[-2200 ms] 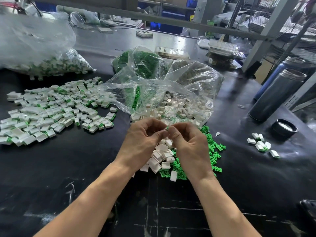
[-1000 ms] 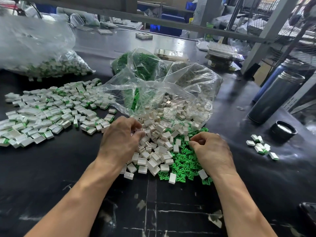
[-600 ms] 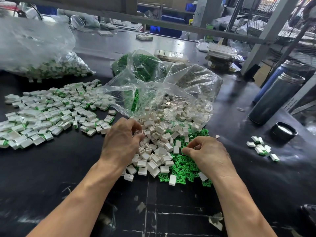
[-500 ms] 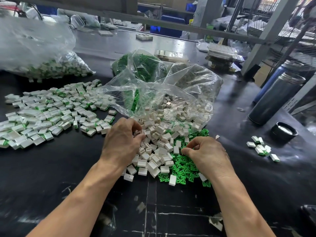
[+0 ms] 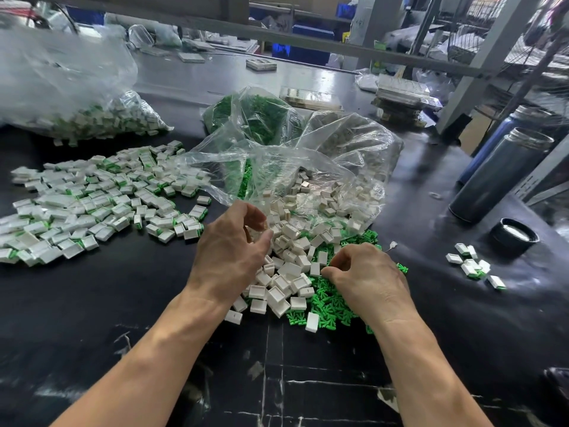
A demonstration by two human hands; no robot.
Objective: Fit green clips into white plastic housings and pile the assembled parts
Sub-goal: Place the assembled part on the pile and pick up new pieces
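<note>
Right now both hands are down in the loose stock, so this looks like the picking step, before any clip meets a housing. The left hand point(image 5: 229, 251) hovers over the heap of white housings point(image 5: 286, 269), fingers curled with thumb and forefinger drawn close; whether a housing sits between them I cannot tell. The right hand point(image 5: 365, 278) rests low on the spread of green clips point(image 5: 329, 303), fingertips pinched together, probably on a single clip, though the clip itself is hidden.

Next, I'd judge, each hand must lift one part free of its heap, bring the two together in front of the body and press the clip in.

A clear plastic bag point(image 5: 308, 167) sags over the far side of the housings and could snag the fingers. The pile of assembled parts point(image 5: 92, 204) lies well to the left on the black table point(image 5: 123, 303), with a fuller bag point(image 5: 61, 87) at far left. To the right stand a grey flask point(image 5: 498, 177), its black cap point(image 5: 514, 237) and a few stray assembled pieces point(image 5: 472, 266).
</note>
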